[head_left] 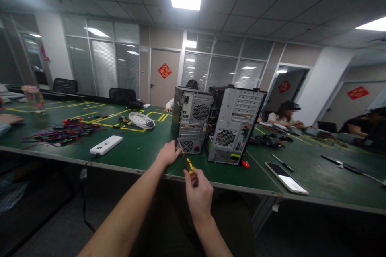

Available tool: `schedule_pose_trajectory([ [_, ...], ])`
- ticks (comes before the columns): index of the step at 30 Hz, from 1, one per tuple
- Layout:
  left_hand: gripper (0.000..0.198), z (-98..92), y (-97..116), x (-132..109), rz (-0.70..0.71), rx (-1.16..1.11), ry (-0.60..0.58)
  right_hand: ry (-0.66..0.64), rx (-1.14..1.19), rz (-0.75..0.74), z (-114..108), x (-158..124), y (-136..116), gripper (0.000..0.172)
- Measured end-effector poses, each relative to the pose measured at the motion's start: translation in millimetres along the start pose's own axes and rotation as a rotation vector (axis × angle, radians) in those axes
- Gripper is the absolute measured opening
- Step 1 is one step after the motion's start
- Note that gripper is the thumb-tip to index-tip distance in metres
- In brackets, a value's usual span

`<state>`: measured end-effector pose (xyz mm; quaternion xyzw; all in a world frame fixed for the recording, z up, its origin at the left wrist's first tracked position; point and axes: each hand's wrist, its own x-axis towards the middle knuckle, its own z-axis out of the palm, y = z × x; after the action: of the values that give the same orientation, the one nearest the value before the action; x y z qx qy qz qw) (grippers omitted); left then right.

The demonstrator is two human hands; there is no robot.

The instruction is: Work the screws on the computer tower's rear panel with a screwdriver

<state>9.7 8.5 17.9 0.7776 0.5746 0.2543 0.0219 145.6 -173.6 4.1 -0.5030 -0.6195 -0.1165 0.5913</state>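
Two computer tower cases stand side by side on the green table (pixel 135 156), rear panels toward me: a dark one (pixel 191 118) on the left and a grey one (pixel 235 124) on the right. My left hand (pixel 169 153) rests at the lower left corner of the dark case, fingers curled against its edge. My right hand (pixel 197 194) is closed round the black-and-yellow handle of a screwdriver (pixel 187 162), whose tip points at the bottom rear of the dark case.
A white power bank (pixel 106 145) with a cable, a pile of coloured wires (pixel 64 133) and a small fan (pixel 142 120) lie to the left. A phone (pixel 286 178) and a tool (pixel 282 162) lie right. Other people sit at the far and right sides.
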Motion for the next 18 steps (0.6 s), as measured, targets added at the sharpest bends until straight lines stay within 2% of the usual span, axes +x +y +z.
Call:
schedule_pose_trajectory([
  [2, 0.049, 0.7, -0.4, 0.1, 0.005, 0.005, 0.003, -0.002, 0.008, 0.005, 0.8, -0.4, 1.3, 0.029],
  [9, 0.045, 0.1, 0.4, -0.6, -0.009, 0.005, 0.005, -0.006, 0.044, -0.121, -2.9, 4.0, -4.5, 0.029],
  [18, 0.048, -3.5, 2.9, -1.7, -0.001, 0.012, 0.000, 0.032, 0.064, -0.042, 0.3, 0.4, -0.9, 0.024],
])
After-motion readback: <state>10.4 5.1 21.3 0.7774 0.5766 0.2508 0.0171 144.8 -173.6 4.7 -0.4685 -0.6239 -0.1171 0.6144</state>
